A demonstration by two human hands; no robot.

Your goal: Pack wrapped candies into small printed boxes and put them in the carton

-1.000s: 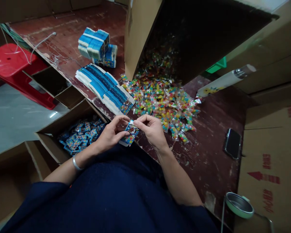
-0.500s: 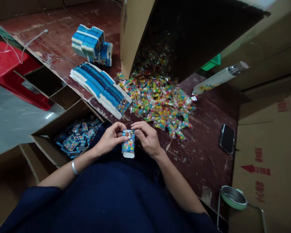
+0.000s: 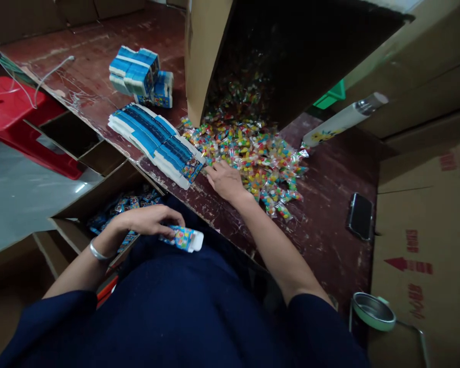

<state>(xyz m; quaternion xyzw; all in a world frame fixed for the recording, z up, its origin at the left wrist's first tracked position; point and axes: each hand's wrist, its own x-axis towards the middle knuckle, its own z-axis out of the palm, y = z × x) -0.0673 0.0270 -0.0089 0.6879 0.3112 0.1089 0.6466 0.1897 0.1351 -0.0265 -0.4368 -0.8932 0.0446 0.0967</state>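
My left hand (image 3: 153, 221) is closed on a small blue printed carton (image 3: 183, 238), held sideways over my lap, with its white end flap open toward the right. My right hand (image 3: 225, 180) reaches over the table at the near left edge of a pile of small clear candy packets (image 3: 253, 148). Its fingers point left, somewhat apart, close to the end of a row of flattened blue cartons (image 3: 157, 140); whether the fingertips touch a packet is hidden.
Bundled flat cartons (image 3: 136, 69) stand at the back left. A large cardboard box (image 3: 205, 56) opens onto the candy. Below left, an open box (image 3: 95, 191) holds filled cartons. To the right are a bottle (image 3: 339, 122), a phone (image 3: 360, 216) and a metal-lined cup (image 3: 373, 312).
My right hand has left the carton and moved forward to the candy pile's edge. My left hand has moved left, turning the carton from upright to sideways.
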